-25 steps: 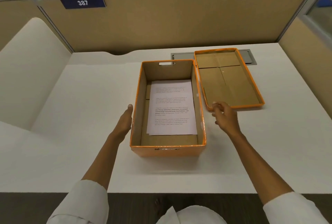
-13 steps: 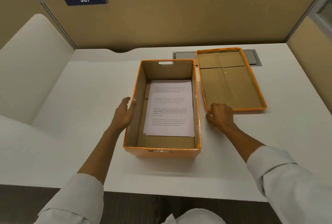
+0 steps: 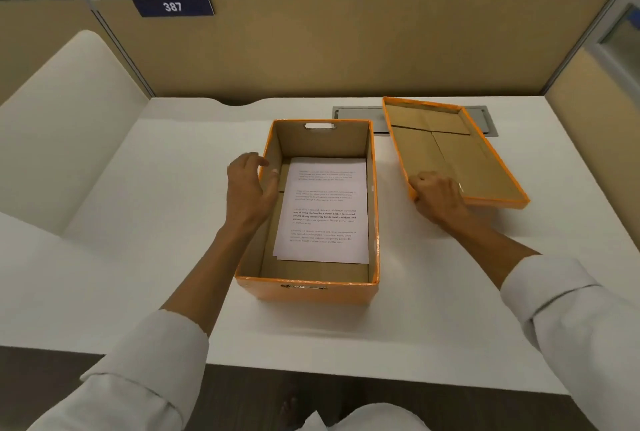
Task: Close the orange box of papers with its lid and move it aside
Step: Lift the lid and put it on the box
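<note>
An open orange box (image 3: 308, 290) stands in the middle of the white desk (image 3: 145, 223), with printed white papers (image 3: 323, 211) lying flat on its bottom. Its orange lid (image 3: 450, 150) lies upside down to the right, brown inside facing up, its near left corner raised off the desk. My right hand (image 3: 438, 197) grips that near left corner of the lid. My left hand (image 3: 247, 186) rests against the box's left wall, fingers spread, the thumb over the rim.
A grey cable hatch (image 3: 356, 117) is set into the desk behind the box and partly under the lid. Beige partition walls (image 3: 346, 50) close off the back and right. A lower white surface (image 3: 52, 126) adjoins on the left.
My right hand has closed on the lid's near left corner and lifted it, shifting the lid rightwards. My left hand has slid forward along the box's left wall.
</note>
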